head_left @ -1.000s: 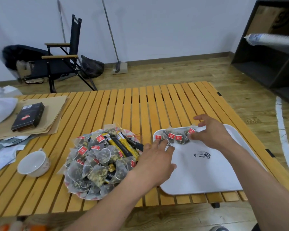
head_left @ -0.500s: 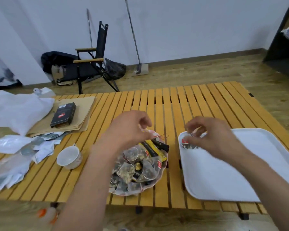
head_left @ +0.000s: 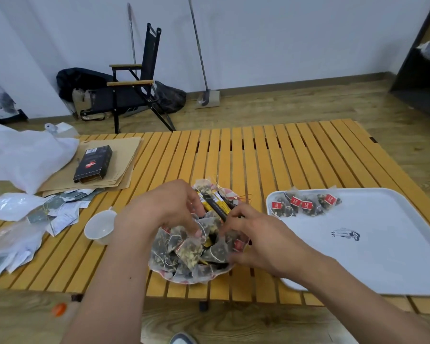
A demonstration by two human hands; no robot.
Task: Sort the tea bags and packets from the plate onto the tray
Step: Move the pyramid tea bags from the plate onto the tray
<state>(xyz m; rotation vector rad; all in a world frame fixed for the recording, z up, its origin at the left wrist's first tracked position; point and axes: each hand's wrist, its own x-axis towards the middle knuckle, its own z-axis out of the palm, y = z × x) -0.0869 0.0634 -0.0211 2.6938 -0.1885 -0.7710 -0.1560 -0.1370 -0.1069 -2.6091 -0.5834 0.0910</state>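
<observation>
Both hands were in the tea pile, mid-front of the yellow slatted wooden tabletop (head_left: 258,155).
L hand (head_left: 169,209) curled down over the round patterned plate (head_left: 184,279), fingertips on the clear pyramid mesh tea bags (head_left: 186,249). R hand (head_left: 256,239) reached in from the plate's right side by the black-and-yellow stick packets (head_left: 214,204), fingers blurred; can't tell if either gripped anything. Four red-tagged tea bags (head_left: 305,206) lay in a row at the far-left corner of the white rectangular plastic tray (head_left: 382,256).

white wall (head_left: 283,33) | wood floor (head_left: 296,105) | black folding chair (head_left: 148,70) | slatted table (head_left: 258,157)
</observation>
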